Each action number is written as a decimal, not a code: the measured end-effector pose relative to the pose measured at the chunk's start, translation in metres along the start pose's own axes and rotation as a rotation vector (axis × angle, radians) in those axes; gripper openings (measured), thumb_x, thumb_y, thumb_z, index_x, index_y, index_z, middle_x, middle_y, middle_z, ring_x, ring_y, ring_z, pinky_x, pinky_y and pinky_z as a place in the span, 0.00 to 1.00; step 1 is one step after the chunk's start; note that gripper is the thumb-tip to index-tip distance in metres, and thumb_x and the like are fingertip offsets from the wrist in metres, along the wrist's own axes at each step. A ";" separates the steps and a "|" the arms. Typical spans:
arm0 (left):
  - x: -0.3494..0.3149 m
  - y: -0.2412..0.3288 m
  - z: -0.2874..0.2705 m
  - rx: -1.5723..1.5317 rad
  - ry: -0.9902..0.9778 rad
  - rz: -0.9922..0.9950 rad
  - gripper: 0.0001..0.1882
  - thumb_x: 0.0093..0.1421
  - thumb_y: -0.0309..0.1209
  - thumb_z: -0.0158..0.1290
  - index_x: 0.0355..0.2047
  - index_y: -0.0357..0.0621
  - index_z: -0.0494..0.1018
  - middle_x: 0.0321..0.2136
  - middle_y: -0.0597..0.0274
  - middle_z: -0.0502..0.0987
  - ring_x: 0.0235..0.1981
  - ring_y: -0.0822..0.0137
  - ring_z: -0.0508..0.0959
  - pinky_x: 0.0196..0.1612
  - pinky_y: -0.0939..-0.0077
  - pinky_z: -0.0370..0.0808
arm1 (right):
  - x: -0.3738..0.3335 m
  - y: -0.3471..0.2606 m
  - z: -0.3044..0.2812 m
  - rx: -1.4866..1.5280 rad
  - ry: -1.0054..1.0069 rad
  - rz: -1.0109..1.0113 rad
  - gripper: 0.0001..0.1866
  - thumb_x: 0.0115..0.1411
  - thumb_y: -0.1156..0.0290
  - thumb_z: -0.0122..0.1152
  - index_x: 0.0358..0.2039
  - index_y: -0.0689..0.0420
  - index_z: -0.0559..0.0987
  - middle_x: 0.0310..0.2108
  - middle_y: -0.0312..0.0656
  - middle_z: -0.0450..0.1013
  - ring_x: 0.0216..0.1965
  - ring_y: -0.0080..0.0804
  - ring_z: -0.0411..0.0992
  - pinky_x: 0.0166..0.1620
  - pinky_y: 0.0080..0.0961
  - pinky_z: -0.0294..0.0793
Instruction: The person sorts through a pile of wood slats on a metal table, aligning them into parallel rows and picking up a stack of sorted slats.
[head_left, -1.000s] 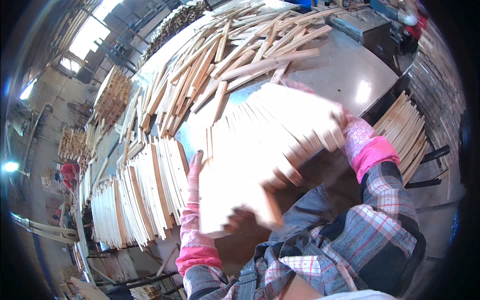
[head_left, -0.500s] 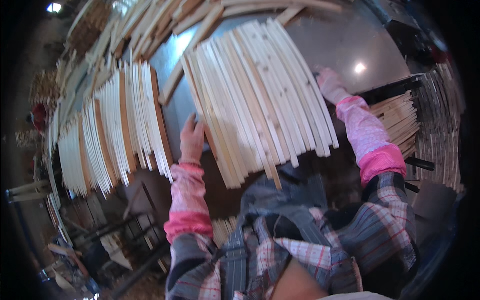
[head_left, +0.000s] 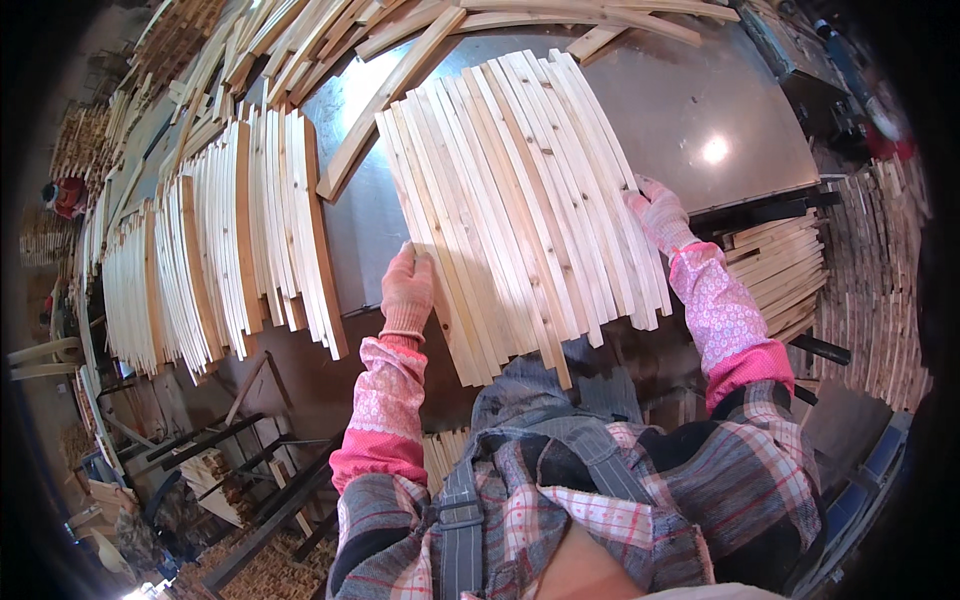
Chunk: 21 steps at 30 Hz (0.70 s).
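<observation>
A row of pale wooden strips (head_left: 520, 200) lies side by side on a grey metal tabletop (head_left: 710, 110), their near ends uneven and jutting past the table's front edge. My left hand (head_left: 408, 290), in a pinkish glove, presses against the row's left side near its front end. Against the right side, my right hand (head_left: 660, 212) bears with its fingers at the outermost strip, so the row is held between both hands. Pink patterned sleeve covers reach up both forearms. The undersides of the strips and some fingertips are hidden.
Left of the row stand several more batches of strips (head_left: 220, 230). A longer board (head_left: 390, 105) lies slantwise behind, near a heap of loose wood (head_left: 290, 45). Stacked strips (head_left: 780, 270) sit below the table's right edge, and black metal bars (head_left: 270, 490) stand at lower left.
My left hand has shifted right and closed up against the row. My right hand has come down and inward along the right edge. The strips look slightly more bunched together.
</observation>
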<state>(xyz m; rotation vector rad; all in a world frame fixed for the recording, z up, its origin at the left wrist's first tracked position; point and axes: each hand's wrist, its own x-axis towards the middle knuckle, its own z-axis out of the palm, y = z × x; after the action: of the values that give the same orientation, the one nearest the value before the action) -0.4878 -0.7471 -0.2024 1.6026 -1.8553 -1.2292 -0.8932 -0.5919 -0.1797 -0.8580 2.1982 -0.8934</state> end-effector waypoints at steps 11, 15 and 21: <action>0.119 0.104 -0.028 0.422 0.349 0.473 0.21 0.59 0.33 0.56 0.54 0.50 0.75 0.47 0.47 0.77 0.49 0.48 0.78 0.53 0.60 0.74 | -0.068 -0.036 -0.021 -0.036 0.035 -0.018 0.20 0.60 0.60 0.64 0.49 0.58 0.80 0.44 0.49 0.79 0.49 0.37 0.77 0.53 0.30 0.73; 0.216 0.162 -0.002 0.596 0.192 0.571 0.20 0.62 0.40 0.52 0.54 0.51 0.76 0.50 0.52 0.76 0.52 0.50 0.77 0.56 0.63 0.72 | -0.163 -0.028 -0.014 -0.041 -0.929 -0.027 0.21 0.62 0.49 0.59 0.43 0.52 0.83 0.39 0.45 0.80 0.43 0.39 0.79 0.50 0.32 0.76; 0.280 0.184 0.044 0.916 -0.084 0.467 0.22 0.61 0.47 0.49 0.47 0.46 0.79 0.51 0.52 0.77 0.55 0.51 0.74 0.58 0.63 0.69 | -0.207 0.020 0.032 -0.357 -1.120 0.268 0.32 0.59 0.44 0.54 0.52 0.57 0.78 0.48 0.57 0.75 0.51 0.54 0.74 0.55 0.42 0.72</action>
<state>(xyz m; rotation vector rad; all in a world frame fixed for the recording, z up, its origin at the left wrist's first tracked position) -0.7034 -1.0010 -0.1447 1.3228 -2.8557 -0.2219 -0.7514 -0.4391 -0.1543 -0.8789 1.3956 0.1582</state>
